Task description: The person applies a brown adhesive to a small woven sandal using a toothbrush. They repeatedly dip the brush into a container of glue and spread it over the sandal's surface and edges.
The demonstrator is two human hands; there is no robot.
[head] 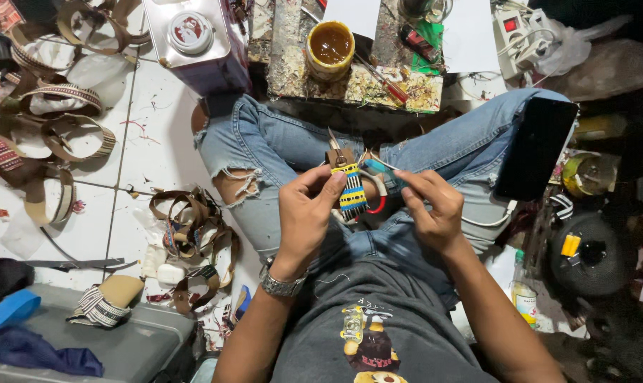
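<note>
Head view shows the left hand (303, 213) pinching a striped woven strap (352, 190) with a brown leather end, held up over the lap so it stays steady. The right hand (431, 206) grips a thin blue-handled tool (379, 169), its tip near the strap. A jar of brown glue (330, 48) sits far ahead, within reach.

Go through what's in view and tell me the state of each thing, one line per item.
Left hand: pinching the striped woven strap piece.
Striped woven strap piece with brown leather end: held upright over the lap.
Right hand: gripping a thin teal-handled tool.
Thin teal-handled tool: tip beside the strap.
Yellow glue pot: open, filled with brown glue.
Black phone: screen dark, resting on the knee.
Metal tin: capped.
</note>
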